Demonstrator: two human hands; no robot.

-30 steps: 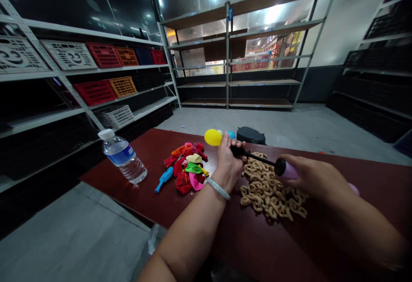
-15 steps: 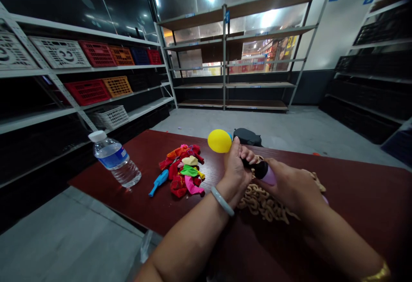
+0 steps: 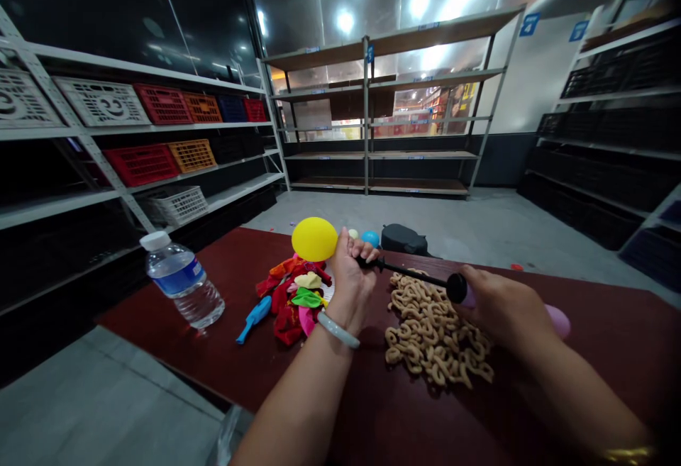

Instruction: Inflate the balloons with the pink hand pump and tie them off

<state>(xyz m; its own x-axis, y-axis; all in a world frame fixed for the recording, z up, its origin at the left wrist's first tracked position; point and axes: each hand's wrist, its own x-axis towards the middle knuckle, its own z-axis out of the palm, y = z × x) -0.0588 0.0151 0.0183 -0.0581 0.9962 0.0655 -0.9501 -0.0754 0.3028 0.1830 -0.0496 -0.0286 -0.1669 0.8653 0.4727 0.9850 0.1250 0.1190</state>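
Note:
A balloon pump (image 3: 415,272) stretches between my hands, its black rod drawn out of a purple body. My left hand (image 3: 355,271), with a pale bangle at the wrist, is closed around the pump's black end. A partly inflated yellow balloon (image 3: 313,239) sticks out on the far left side of that hand; its neck is hidden by the fingers. Wrapped around the purple body is my right hand (image 3: 503,310), and the pump's rounded pink-purple end shows behind it. Beneath the rod lies a heap of curled tan snack-like pieces (image 3: 433,335).
Flat coloured balloons (image 3: 290,320) are piled left of my left hand, with a blue balloon (image 3: 254,318) beside them. A water bottle (image 3: 184,281) stands on the dark red table (image 3: 213,359). A dark bag-like object (image 3: 403,239) sits beyond the far edge. Shelves (image 3: 367,157) line the room.
My hands have moved apart, drawing out the pump's black rod. The yellow balloon has shifted left with my left hand and looks bigger. The view has tilted slightly upward.

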